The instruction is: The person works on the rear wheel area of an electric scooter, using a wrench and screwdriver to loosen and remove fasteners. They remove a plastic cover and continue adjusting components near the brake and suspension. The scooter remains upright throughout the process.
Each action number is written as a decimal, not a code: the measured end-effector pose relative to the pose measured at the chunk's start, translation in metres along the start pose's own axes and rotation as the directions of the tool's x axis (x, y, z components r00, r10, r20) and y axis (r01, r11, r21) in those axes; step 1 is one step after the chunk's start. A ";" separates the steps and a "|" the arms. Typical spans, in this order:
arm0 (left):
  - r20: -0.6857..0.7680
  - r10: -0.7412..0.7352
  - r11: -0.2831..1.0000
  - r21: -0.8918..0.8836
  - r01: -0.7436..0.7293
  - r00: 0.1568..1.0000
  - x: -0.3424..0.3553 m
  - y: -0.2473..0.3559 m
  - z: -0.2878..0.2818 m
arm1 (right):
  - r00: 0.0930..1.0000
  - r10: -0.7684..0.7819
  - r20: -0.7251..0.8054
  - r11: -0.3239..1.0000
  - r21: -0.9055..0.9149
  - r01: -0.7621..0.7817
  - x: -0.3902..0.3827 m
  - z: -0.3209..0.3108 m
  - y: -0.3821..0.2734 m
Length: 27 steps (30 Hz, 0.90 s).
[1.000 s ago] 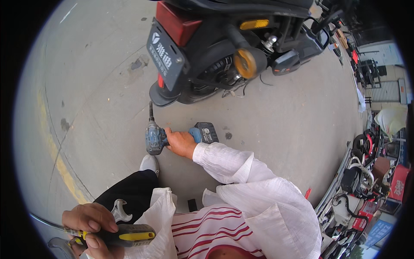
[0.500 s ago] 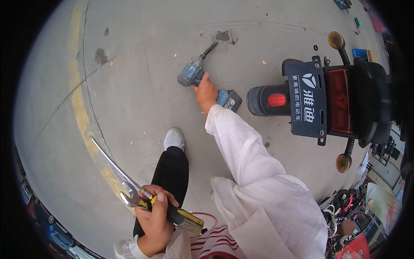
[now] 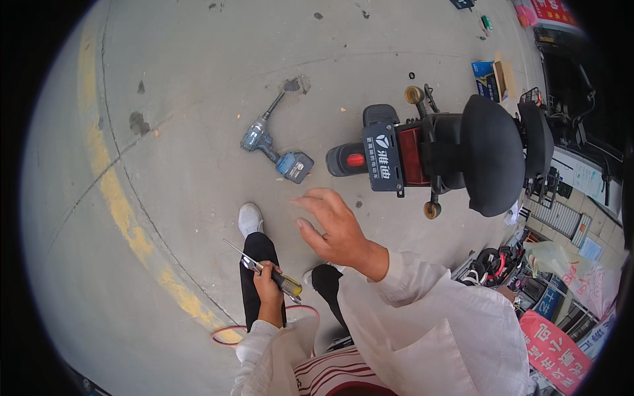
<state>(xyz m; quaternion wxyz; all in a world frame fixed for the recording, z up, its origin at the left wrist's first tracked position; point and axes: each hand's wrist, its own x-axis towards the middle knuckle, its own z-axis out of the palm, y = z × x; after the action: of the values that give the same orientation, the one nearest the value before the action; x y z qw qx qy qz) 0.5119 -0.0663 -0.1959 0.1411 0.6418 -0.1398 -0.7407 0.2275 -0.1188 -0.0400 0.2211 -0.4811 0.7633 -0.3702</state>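
Observation:
My left hand point(image 3: 267, 290) is closed around a screwdriver point(image 3: 288, 284) with a black and yellow handle. Its thin metal shaft points up and to the left. Held along with it is a shiny metal wrench point(image 3: 247, 262), of which only the jaw end shows. My right hand point(image 3: 340, 231) is in the air, fingers apart, with nothing in it. Beyond that hand a blue cordless impact wrench point(image 3: 263, 142) with a long socket rests on the concrete, its battery point(image 3: 295, 167) toward me.
A black electric scooter point(image 3: 411, 155) with a red tail light stands at the right. Behind it is an open cardboard box point(image 3: 503, 80). Shelves with parts and a red banner point(image 3: 555, 350) fill the lower right. A thin red hose point(image 3: 224, 334) curls near my legs.
My right hand has let go of the impact wrench, leaving it on the ground, and has drawn back toward me. The view has shifted right. My left hand still holds the screwdriver and wrench.

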 end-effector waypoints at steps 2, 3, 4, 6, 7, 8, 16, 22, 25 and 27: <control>0.004 -0.141 0.982 -0.122 0.141 0.990 -0.014 0.011 -0.015 | 0.948 -0.291 -0.124 0.945 -0.191 0.265 0.039 -0.102 -0.063; 0.009 -0.164 0.975 -0.151 0.163 0.986 -0.025 0.030 -0.020 | 0.888 -0.396 -0.233 0.894 -0.318 0.316 0.059 -0.149 -0.080; 0.021 -0.195 0.966 -0.170 0.196 0.981 -0.036 0.052 -0.023 | 0.788 -0.500 -0.360 0.823 -0.480 0.303 0.073 -0.186 -0.081; 0.061 -0.194 0.971 -0.132 0.201 0.979 -0.059 0.111 -0.029 | 0.659 -0.548 -0.516 0.692 -0.722 0.011 0.108 -0.240 -0.070; 0.041 -0.109 0.990 -0.087 0.112 0.993 -0.082 0.154 -0.015 | 0.700 -0.518 -0.491 0.617 -0.781 -0.091 0.115 -0.260 -0.062; 0.018 -0.026 0.999 -0.040 0.027 0.999 -0.093 0.188 -0.020 | 0.729 -0.477 -0.492 0.552 -0.813 -0.188 0.120 -0.270 -0.045; 0.083 0.205 0.973 0.094 -0.212 0.975 -0.148 0.413 -0.113 | 0.736 -0.209 -0.644 0.614 -0.672 -0.414 0.141 -0.266 0.007; 0.367 0.102 0.957 0.217 -0.192 0.925 -0.150 0.548 -0.063 | 0.777 -0.114 -0.619 0.657 -0.634 -0.408 0.134 -0.276 0.007; 0.379 0.187 0.926 0.239 -0.291 0.906 -0.153 0.607 0.035 | 0.803 -0.036 -0.595 0.671 -0.610 -0.422 0.130 -0.279 0.012; 0.315 0.475 0.828 0.158 -0.539 0.822 -0.176 0.616 0.146 | 0.795 0.009 -0.606 0.684 -0.576 -0.447 0.130 -0.284 0.011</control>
<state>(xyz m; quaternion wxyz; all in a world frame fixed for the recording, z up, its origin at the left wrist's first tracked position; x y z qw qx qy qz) 0.4091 -0.5611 0.2234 0.2356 0.4893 -0.4123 -0.7315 -0.0329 -0.1327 0.1320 -0.1625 -0.2936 0.9304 -0.1474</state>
